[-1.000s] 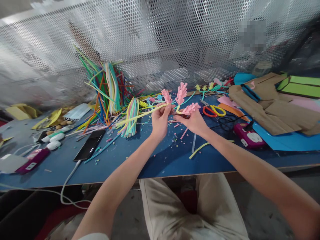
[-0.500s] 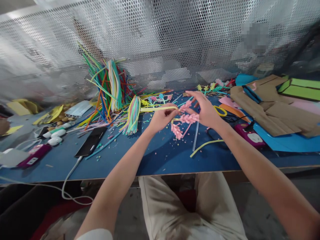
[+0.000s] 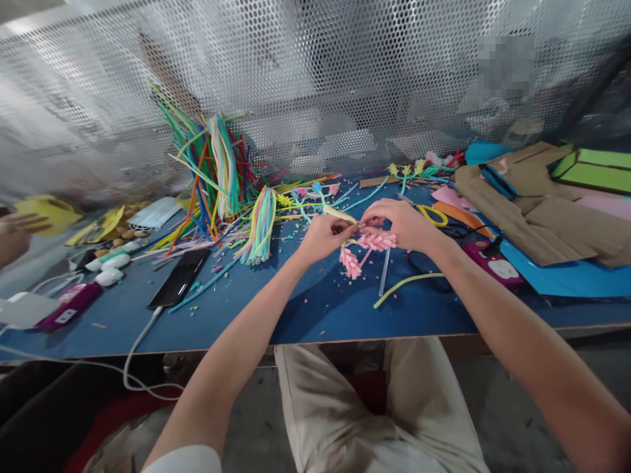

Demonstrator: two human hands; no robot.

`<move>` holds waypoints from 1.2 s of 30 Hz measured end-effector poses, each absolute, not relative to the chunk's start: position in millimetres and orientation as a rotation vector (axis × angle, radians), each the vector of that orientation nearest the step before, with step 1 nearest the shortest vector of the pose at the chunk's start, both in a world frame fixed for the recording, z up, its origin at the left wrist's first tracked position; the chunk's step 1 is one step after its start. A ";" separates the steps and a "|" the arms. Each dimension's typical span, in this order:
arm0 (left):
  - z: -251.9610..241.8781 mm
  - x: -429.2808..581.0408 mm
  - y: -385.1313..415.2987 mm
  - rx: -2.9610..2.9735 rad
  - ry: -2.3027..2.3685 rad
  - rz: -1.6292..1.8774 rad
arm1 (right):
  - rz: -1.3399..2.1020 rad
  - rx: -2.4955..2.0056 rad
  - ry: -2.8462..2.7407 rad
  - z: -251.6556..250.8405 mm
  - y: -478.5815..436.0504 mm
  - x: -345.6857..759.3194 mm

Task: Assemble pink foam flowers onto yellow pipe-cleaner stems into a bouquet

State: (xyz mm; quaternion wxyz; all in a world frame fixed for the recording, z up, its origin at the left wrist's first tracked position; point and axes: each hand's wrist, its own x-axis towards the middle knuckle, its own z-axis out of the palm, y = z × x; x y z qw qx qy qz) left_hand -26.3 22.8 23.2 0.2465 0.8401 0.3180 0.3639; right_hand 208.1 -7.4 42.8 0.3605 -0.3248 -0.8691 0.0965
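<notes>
My left hand (image 3: 324,238) is closed in a pinch on a pale yellow pipe cleaner (image 3: 339,213), which curves over the fingers. My right hand (image 3: 403,223) meets it fingertip to fingertip, pinching the pink pipe-cleaner flower sprig (image 3: 377,240) where it joins the yellow stem. A second pink cluster (image 3: 350,263) of that sprig hangs below the left fingers. The exact join is hidden by the fingertips. Beneath the hands, a clear stick (image 3: 384,272) and a loose yellow-green pipe cleaner (image 3: 407,286) lie on the blue table (image 3: 305,322).
Bundles of coloured pipe cleaners (image 3: 261,226) stand at the left, near a black phone (image 3: 178,279) on a cable. Yellow-handled scissors (image 3: 434,215) and brown paper (image 3: 537,217) lie right. A perforated metal screen (image 3: 345,85) closes the back. Another person's hand (image 3: 17,233) is at far left.
My right hand has come down and its fingers have closed in against my left fingertips. The yellow pipe cleaner's free end has swung up and inward. The other person's hand has come further into view.
</notes>
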 end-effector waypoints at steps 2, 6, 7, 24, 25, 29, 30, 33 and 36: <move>23.0 -26.6 21.9 2.377 0.882 0.992 | 0.254 -0.878 -2.222 40.2 -5.5 206.1; 24.1 -27.1 19.3 2.486 0.887 1.007 | 0.221 -0.975 -2.208 33.4 -2.3 202.7; 24.6 -27.0 18.5 2.494 0.877 0.994 | 0.206 -0.986 -2.213 32.3 -2.1 201.9; 30.8 -30.2 11.1 2.724 0.663 0.865 | 1.036 -1.361 -1.895 27.3 -2.8 193.6; 31.2 -30.0 10.7 2.731 0.657 0.857 | 1.041 -1.393 -1.888 25.9 -2.1 193.3; 31.7 -28.5 12.3 2.614 0.809 0.873 | 0.977 -1.354 -1.880 23.4 -1.0 192.9; 31.5 -28.3 13.6 2.552 0.870 0.900 | 0.903 -1.305 -1.870 24.6 -1.4 193.3; 30.2 -28.7 18.5 2.364 0.997 1.008 | 0.590 -1.097 -1.888 31.7 -3.1 196.7; 28.3 -29.6 22.0 2.269 1.009 1.060 | 0.402 -0.862 -2.057 37.9 -3.3 203.2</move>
